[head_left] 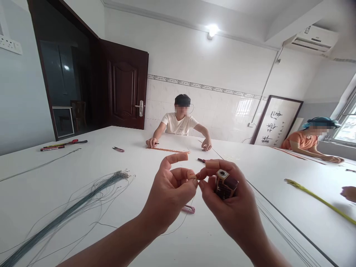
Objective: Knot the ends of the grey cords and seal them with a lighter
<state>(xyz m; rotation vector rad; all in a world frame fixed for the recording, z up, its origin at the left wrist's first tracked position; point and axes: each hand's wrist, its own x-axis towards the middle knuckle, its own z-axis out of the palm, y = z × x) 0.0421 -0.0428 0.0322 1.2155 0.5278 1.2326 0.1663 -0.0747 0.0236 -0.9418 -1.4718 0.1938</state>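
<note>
My left hand (174, 189) and my right hand (230, 196) meet above the white table (167, 244). Thumb and forefinger of each pinch a thin line (185, 218) that hangs down to the tabletop. Tan wraps cover some fingertips. Tucked in my right palm is a dark faceted object (226, 184) with gold edges and a round hole on top. Beneath my hands lies a pink tool (189, 209), partly hidden by the left one.
A bundle of grey-green strands (91, 198) spreads across the left. Small snips (118, 149) and pens (52, 147) lie farther back. Yellow strands (314, 194) lie at right. One person (180, 124) sits opposite, another (302, 141) at far right.
</note>
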